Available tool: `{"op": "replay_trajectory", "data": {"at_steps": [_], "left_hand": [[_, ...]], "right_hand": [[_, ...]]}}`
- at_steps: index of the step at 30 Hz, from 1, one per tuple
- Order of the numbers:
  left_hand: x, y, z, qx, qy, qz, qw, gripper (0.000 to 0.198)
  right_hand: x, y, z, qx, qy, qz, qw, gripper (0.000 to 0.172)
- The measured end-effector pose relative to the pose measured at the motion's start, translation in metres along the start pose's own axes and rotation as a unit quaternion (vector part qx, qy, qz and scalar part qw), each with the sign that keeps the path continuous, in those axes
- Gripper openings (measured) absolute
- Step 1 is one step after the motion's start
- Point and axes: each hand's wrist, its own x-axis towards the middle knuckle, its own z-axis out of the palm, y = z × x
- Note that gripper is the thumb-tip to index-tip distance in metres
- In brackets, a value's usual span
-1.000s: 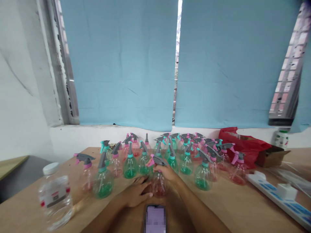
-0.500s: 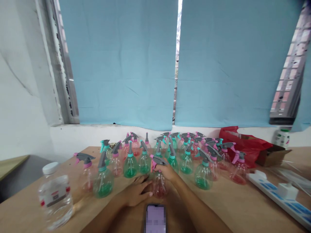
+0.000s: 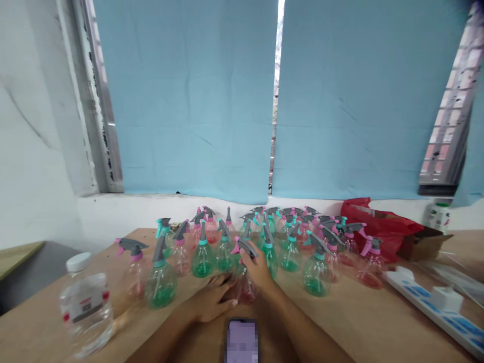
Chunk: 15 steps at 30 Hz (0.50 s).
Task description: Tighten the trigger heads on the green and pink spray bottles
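Pink spray bottle [image 3: 242, 290] stands upright on the counter [image 3: 359, 312], front-centre, just ahead of a phone [image 3: 242, 343] lying flat. Right hand [image 3: 260, 269] has its fingers clenched round the bottle's neck, just under the grey trigger head [image 3: 245, 247]. Left hand [image 3: 209, 302] rests on the counter w/ fingers stretched loose, tips against the bottle's lower side. Behind: rows of green & pink spray bottles [image 3: 291, 247]. Far left a clear water bottle [image 3: 86, 307]; right, a power strip [image 3: 434, 307] & red bag [image 3: 378, 224].
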Motion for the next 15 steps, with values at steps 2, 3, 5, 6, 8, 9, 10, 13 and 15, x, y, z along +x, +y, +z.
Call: {"op": "replay_trajectory", "data": {"at_steps": [2, 3, 5, 6, 8, 9, 10, 13, 15], "left_hand": [[0.0, 0.0, 0.0, 0.006, -0.005, -0.004, 1.0, 0.074], [0.001, 0.0, 0.0, 0.008, -0.004, -0.006, 1.0, 0.074], [0.001, 0.001, 0.0, 0.007, 0.001, -0.005, 1.0, 0.075], [0.001, 0.001, -0.001, 0.006, 0.003, -0.005, 1.0, 0.075], [0.001, 0.003, -0.002, 0.006, 0.002, -0.009, 1.0, 0.076], [0.001, 0.004, -0.002, 0.007, -0.001, -0.011, 1.0, 0.076], [0.001, 0.004, -0.003, 0.008, -0.005, -0.012, 1.0, 0.077], [0.001, 0.004, -0.002, 0.01, -0.013, -0.019, 1.0, 0.079], [0.001, 0.001, -0.001, 0.004, -0.01, -0.021, 1.0, 0.078]], "right_hand": [[-0.004, -0.001, 0.0, -0.019, 0.02, -0.014, 1.0, 0.028], [-0.006, -0.002, 0.001, -0.029, 0.033, -0.018, 0.999, 0.029], [-0.008, -0.002, 0.002, -0.051, 0.053, -0.028, 0.997, 0.029], [-0.008, -0.001, 0.002, -0.061, 0.06, -0.032, 0.996, 0.028], [-0.008, 0.0, 0.004, -0.073, 0.065, -0.033, 0.995, 0.029], [-0.008, 0.0, 0.004, -0.075, 0.064, -0.032, 0.995, 0.03], [-0.007, 0.0, 0.004, -0.076, 0.061, -0.03, 0.995, 0.031], [-0.004, -0.004, 0.003, -0.07, 0.05, -0.03, 0.996, 0.034], [0.001, -0.01, 0.001, -0.049, 0.025, -0.017, 0.998, 0.032]]}}
